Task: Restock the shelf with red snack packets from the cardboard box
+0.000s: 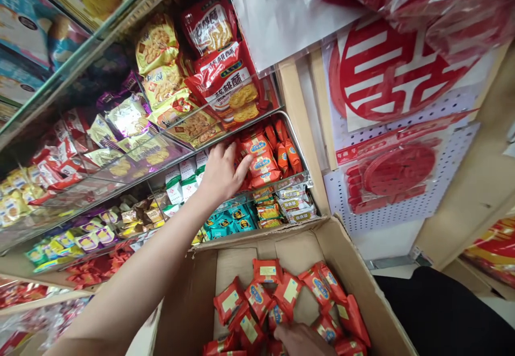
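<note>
My left hand [225, 171] reaches into a shelf bin at the column of red snack packets [263, 160]. Its thumb lies across their front and its fingers curl behind, closed round a packet at the column's left side. Below stands an open cardboard box [348, 259] with several loose red snack packets [260, 298] of the same kind scattered inside. Low in the box, my right hand [303, 340] is among these packets, its fingertips touching one. The lower picture edge cuts this hand off and its fingers are partly hidden, so its grip is unclear.
Green-and-white packets [187, 179] stand left of the red ones, with teal packets [231, 222] below. A clear shelf front [177, 123] and a metal bin rim [287, 117] border the bin. Red decorations [398, 168] hang on a pegboard [333, 190] at right.
</note>
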